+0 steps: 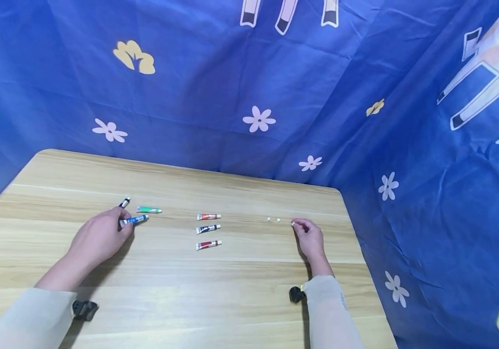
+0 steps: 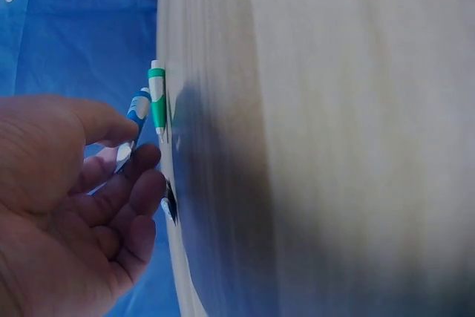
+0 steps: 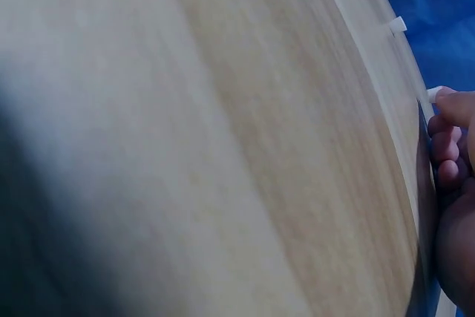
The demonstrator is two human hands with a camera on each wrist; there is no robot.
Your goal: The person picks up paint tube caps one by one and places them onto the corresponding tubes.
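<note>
My left hand (image 1: 101, 236) pinches a blue paint tube (image 1: 137, 219) between thumb and fingers, its white cap end pointing right. Just beyond it lie a green paint tube (image 1: 149, 210) and a dark paint tube (image 1: 125, 202), the latter partly hidden by the hand. At the right, my right hand (image 1: 312, 241) holds a small white cap (image 3: 434, 94) between thumb and fingertip, low over the table. Left of this hand, two similar white caps, a nearer one (image 1: 278, 220) and a farther one (image 1: 268, 219), stand apart on the wood.
In the middle of the wooden table (image 1: 166, 291) an orange-red tube (image 1: 209, 217), a dark blue tube (image 1: 208, 229) and a red tube (image 1: 209, 245) lie in a column. A blue patterned curtain (image 1: 214, 97) hangs behind the table and along its right side.
</note>
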